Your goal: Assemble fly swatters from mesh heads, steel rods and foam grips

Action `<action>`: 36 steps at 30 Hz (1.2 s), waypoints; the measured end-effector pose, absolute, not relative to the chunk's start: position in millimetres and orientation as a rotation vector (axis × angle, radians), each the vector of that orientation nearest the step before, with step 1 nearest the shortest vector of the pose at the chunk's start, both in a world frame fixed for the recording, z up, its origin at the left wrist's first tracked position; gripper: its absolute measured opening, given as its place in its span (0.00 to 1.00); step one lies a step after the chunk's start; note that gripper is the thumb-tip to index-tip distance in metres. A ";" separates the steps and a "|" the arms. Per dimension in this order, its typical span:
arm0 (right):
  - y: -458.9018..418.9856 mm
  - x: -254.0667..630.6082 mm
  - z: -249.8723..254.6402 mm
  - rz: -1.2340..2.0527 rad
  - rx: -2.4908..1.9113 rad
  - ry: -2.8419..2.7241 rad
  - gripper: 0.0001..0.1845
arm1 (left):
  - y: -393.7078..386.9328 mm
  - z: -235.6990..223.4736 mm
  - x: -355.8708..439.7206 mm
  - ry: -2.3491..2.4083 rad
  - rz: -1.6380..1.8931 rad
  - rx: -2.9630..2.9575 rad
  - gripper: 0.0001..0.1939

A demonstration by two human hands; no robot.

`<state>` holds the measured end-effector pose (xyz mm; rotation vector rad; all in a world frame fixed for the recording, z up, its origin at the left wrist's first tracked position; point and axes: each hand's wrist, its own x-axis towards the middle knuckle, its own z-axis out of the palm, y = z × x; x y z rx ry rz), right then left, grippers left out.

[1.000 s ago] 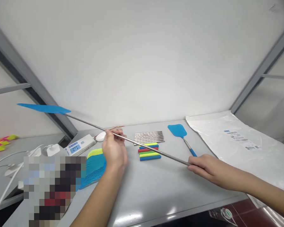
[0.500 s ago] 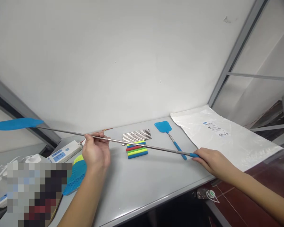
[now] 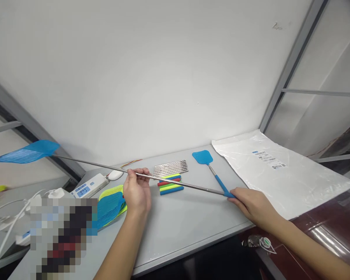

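I hold a fully extended telescopic fly swatter (image 3: 175, 182) above the grey table (image 3: 189, 229). Its blue mesh head (image 3: 27, 151) hangs far to the left, off the table. My left hand (image 3: 137, 190) pinches the thin steel rod near its middle. My right hand (image 3: 251, 204) grips the blue handle end near the table's front edge. Under the rod lie a row of steel rods (image 3: 170, 167) and several coloured foam grips (image 3: 170, 184) in green, blue and red.
A second, short blue swatter (image 3: 210, 168) lies at the back right beside a white plastic bag (image 3: 280, 175). Blue and yellow-green mesh heads (image 3: 112, 202) lie at left. A power strip (image 3: 89, 186) and white cables sit further left. A blurred patch covers the lower left.
The view shifted and steadied. The swatter's head tilted, so its mesh face now shows. My left hand slid a little along the rod; my right hand stays on the handle.
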<state>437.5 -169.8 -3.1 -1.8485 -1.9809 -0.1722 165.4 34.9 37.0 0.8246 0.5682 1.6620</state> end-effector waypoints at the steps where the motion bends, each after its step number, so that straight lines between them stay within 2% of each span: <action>1: -168.9 436.6 -3.9 -0.174 -1.849 -1.975 0.16 | 36.3 37.6 164.2 0.572 1.676 0.819 0.16; 16: -166.0 443.1 -43.5 -0.235 -1.787 -1.957 0.09 | 22.7 22.1 167.1 0.569 1.587 0.928 0.17; 24: -166.0 443.5 -42.7 -0.256 -1.839 -1.975 0.11 | 24.1 19.3 165.9 0.647 1.461 0.983 0.18; 30: -149.2 405.9 -39.3 -0.228 -1.768 -1.954 0.14 | 1.1 14.4 183.0 0.633 1.133 1.332 0.21; 36: -130.6 375.6 -35.3 -0.160 -1.804 -1.886 0.15 | -5.4 15.8 183.2 0.620 1.049 1.427 0.21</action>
